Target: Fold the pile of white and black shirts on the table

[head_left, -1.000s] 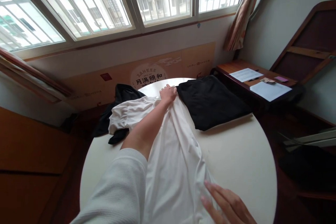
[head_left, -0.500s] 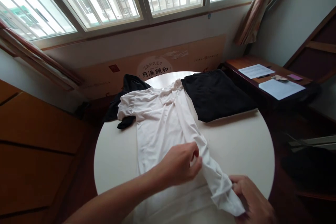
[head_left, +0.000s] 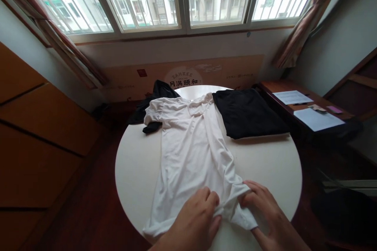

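A white shirt (head_left: 188, 153) lies spread over the round white table (head_left: 132, 172), its collar toward the window and its lower edge near me. My left hand (head_left: 197, 215) is closed on the shirt's hem near the middle front. At the right of the hem, my right hand (head_left: 265, 208) grips a bunched corner of the shirt between thumb and fingers. One short sleeve is visible at the upper left; the right side is folded inward. A folded black garment (head_left: 250, 113) rests on the table right of the collar.
Another black garment (head_left: 159, 90) lies crumpled at the table's back left, partly under the shirt's sleeve. A wooden side table (head_left: 265, 86) with papers (head_left: 318, 119) stands at the right. Orange-brown cabinets (head_left: 32, 137) are at the left.
My left hand has come down onto the hem and closed on it. My right hand has moved slightly up and left with the corner. The view has shifted, showing more of the hem.
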Tool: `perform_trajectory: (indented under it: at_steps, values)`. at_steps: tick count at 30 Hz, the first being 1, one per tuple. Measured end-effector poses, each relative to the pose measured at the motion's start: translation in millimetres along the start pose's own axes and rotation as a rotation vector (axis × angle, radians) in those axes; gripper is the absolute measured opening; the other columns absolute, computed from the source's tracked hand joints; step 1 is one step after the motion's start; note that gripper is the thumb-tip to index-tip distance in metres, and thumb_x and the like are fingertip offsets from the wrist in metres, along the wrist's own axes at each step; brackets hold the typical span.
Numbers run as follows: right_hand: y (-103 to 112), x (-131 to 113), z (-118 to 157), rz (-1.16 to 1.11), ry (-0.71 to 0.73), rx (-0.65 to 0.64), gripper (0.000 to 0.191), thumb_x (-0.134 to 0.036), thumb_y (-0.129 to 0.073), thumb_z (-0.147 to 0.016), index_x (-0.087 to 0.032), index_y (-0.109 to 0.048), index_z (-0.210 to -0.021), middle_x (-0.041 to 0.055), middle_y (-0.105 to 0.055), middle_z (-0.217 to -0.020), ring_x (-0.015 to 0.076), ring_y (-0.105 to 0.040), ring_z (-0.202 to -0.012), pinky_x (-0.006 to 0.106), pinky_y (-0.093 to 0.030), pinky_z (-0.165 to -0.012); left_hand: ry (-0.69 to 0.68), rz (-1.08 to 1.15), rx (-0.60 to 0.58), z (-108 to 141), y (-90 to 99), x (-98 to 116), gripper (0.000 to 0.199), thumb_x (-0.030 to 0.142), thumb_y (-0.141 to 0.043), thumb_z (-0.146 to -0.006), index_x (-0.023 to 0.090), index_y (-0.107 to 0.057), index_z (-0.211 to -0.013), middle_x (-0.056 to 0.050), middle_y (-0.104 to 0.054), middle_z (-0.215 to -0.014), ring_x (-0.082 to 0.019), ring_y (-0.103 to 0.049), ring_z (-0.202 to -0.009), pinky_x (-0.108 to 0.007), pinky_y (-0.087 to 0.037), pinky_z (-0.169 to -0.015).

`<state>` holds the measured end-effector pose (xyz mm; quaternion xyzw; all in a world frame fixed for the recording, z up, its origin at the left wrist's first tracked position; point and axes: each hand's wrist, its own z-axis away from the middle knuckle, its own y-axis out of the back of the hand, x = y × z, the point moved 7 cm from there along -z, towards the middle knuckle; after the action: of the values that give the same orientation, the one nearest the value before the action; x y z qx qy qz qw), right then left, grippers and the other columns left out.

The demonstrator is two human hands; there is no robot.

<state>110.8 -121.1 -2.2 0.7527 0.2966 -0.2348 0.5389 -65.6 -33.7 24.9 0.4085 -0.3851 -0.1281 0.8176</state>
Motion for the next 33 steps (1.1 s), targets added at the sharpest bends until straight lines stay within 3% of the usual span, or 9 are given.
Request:
perform_trajectory:
  at_steps: [3, 7, 11, 15, 20, 25, 30, 32, 33]
  values:
    - [-1, 16, 3, -0.094, -0.185, 0.088, 0.02, -0.02, -0.064, -0.08, -0.025, -0.061, -0.099, 0.0058, -0.07, -0.104, 0.0252, -0.069, -0.101, 0.034, -0.06, -0.085, 0.002, 0.0, 0.008, 13, -2.3, -2, 0.021, 0.007, -0.057, -0.088, 0.02, -0.062, -0.103, -0.008, -0.064, -0.122, -0.024, -0.06, -0.113, -0.035, -0.048, -0.099]
    - [-8, 26, 4, -0.134, -0.315, 0.204, 0.056, -0.027, -0.061, -0.082, -0.026, -0.055, -0.138, 0.0038, -0.069, -0.102, 0.024, -0.068, -0.094, 0.037, -0.057, -0.088, -0.07, 0.048, 0.028, 32, -5.3, -2, 0.043, 0.002, -0.053, -0.085, 0.022, -0.061, -0.122, -0.007, -0.064, -0.126, -0.023, -0.058, -0.116, -0.035, -0.045, -0.104]
    - [-10, 13, -9, 0.004, -0.202, 0.184, 0.033, -0.023, -0.058, -0.075, -0.027, -0.07, -0.105, 0.007, -0.069, -0.108, 0.03, -0.064, -0.106, 0.044, -0.049, -0.096, -0.005, 0.023, 0.087, 49, -2.0, -18, 0.051, 0.007, -0.062, -0.079, 0.025, -0.062, -0.126, -0.007, -0.064, -0.129, -0.029, -0.054, -0.123, -0.045, -0.039, -0.112]
    - [-4, 25, -2, -0.128, -0.412, 0.259, 0.013, -0.034, -0.059, -0.083, -0.026, -0.061, -0.092, 0.002, -0.069, -0.092, 0.0234, -0.066, -0.088, 0.031, -0.049, -0.079, 0.142, -0.021, 0.21, 67, 11.6, -49, 0.025, 0.009, -0.056, -0.084, 0.022, -0.065, -0.103, -0.007, -0.066, -0.118, -0.029, -0.055, -0.116, -0.047, -0.042, -0.106]
    - [5, 28, 7, -0.234, -0.562, 0.361, 0.028, -0.047, -0.067, -0.08, -0.026, -0.049, -0.076, -0.0065, -0.05, -0.063, 0.0153, -0.05, -0.061, 0.023, -0.04, -0.058, 0.211, 0.015, 0.374, 90, 14.6, -87, 0.019, 0.012, -0.049, -0.09, 0.022, -0.063, -0.097, -0.008, -0.066, -0.105, -0.027, -0.059, -0.102, -0.042, -0.049, -0.094]
    - [18, 27, 4, -0.269, -0.592, 0.437, 0.041, -0.05, -0.067, -0.079, -0.025, -0.036, -0.066, -0.0058, -0.043, -0.061, 0.0135, -0.042, -0.059, 0.022, -0.037, -0.055, 0.195, 0.088, 0.544, 115, 12.6, -106, 0.022, 0.011, -0.051, -0.083, 0.024, -0.064, -0.095, -0.006, -0.067, -0.1, -0.025, -0.062, -0.098, -0.038, -0.052, -0.093]
    - [13, 28, 5, -0.34, -0.655, 0.409, 0.031, -0.04, -0.065, -0.076, -0.027, -0.038, -0.07, -0.008, -0.048, -0.051, 0.0125, -0.044, -0.048, 0.022, -0.034, -0.049, 0.312, 0.204, 0.733, 135, 26.9, -118, 0.011, 0.018, -0.05, -0.087, 0.026, -0.056, -0.083, -0.002, -0.065, -0.086, -0.021, -0.064, -0.079, -0.031, -0.055, -0.079]
    - [11, 26, 5, -0.404, -0.699, 0.419, 0.022, -0.038, -0.065, -0.074, -0.027, -0.052, -0.087, -0.0079, -0.058, -0.055, 0.0145, -0.05, -0.046, 0.023, -0.037, -0.047, 0.333, 0.234, 0.872, 143, 33.2, -123, 0.008, 0.022, -0.052, -0.086, 0.027, -0.053, -0.08, -0.001, -0.062, -0.08, -0.02, -0.062, -0.073, -0.029, -0.055, -0.074]
    - [11, 25, 5, -0.429, -0.716, 0.416, 0.029, -0.038, -0.065, -0.073, -0.026, -0.058, -0.1, -0.0074, -0.061, -0.057, 0.0156, -0.052, -0.046, 0.024, -0.04, -0.047, 0.338, 0.254, 0.942, 147, 34.8, -126, 0.006, 0.024, -0.053, -0.084, 0.027, -0.052, -0.079, 0.0, -0.061, -0.079, -0.02, -0.062, -0.072, -0.028, -0.055, -0.072]
